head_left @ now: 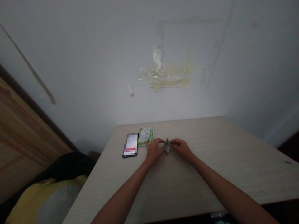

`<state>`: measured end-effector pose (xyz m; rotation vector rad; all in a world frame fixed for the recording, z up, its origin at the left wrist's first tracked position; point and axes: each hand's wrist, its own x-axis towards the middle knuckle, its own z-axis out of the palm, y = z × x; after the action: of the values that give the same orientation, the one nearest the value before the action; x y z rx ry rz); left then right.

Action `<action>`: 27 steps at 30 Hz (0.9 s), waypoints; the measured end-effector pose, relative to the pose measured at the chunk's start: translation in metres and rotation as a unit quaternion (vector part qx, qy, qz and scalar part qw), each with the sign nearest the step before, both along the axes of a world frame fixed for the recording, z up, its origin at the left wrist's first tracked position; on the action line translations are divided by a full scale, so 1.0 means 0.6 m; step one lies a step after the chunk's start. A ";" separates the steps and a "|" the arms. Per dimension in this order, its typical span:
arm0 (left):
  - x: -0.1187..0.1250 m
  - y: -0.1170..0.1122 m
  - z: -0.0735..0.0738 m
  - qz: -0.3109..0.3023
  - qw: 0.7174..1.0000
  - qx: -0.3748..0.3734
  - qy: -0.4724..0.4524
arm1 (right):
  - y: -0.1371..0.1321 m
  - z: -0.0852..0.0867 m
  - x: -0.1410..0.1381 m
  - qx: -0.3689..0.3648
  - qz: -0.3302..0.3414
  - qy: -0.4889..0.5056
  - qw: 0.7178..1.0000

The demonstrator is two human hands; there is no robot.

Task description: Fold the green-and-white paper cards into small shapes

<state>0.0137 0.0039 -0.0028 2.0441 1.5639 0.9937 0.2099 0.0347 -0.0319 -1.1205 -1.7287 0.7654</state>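
Note:
Between my two hands is a small folded piece of paper (167, 146), diamond-shaped, greyish with a green tip. My left hand (154, 150) pinches its left edge with thumb and forefinger, while another finger sticks out toward the green packet (146, 136). On the opposite side, my right hand (181, 148) grips the paper's right edge between closed fingertips. The packet is flat, green and white with print on it, and lies just beyond my left hand. Left of the packet rests a phone (130, 145) with its screen lit and blurred out.
The pale wooden table (210, 149) meets a white wall (93, 62) with tape remnants (163, 74) on it. Down at the left are a yellow and grey plush-like item (46, 199), a black item (70, 165) and a wooden panel (21, 130).

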 end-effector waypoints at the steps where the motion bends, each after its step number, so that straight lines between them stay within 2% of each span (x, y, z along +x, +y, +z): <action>1: -0.001 0.001 -0.001 -0.001 1.000 0.001 -0.003 | 0.001 -0.001 0.001 0.001 -0.004 -0.003 1.000; 9: -0.007 0.008 -0.003 -0.028 0.999 -0.008 -0.020 | 0.003 0.003 0.010 0.006 -0.011 -0.025 1.000; 15: -0.021 0.012 0.002 -0.064 0.998 -0.016 0.021 | -0.001 0.007 0.009 0.004 -0.001 -0.054 0.999; 23: -0.034 0.015 0.006 -0.097 0.990 -0.028 0.101 | -0.006 0.011 0.013 0.080 0.007 -0.132 0.988; 27: -0.035 0.017 0.000 -0.085 0.989 -0.020 0.119 | -0.004 0.013 0.017 0.104 0.022 -0.155 0.982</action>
<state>-0.0073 0.0141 -0.0026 2.2910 1.4755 0.6722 0.2200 0.0321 -0.0241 -1.1035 -2.0467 0.4383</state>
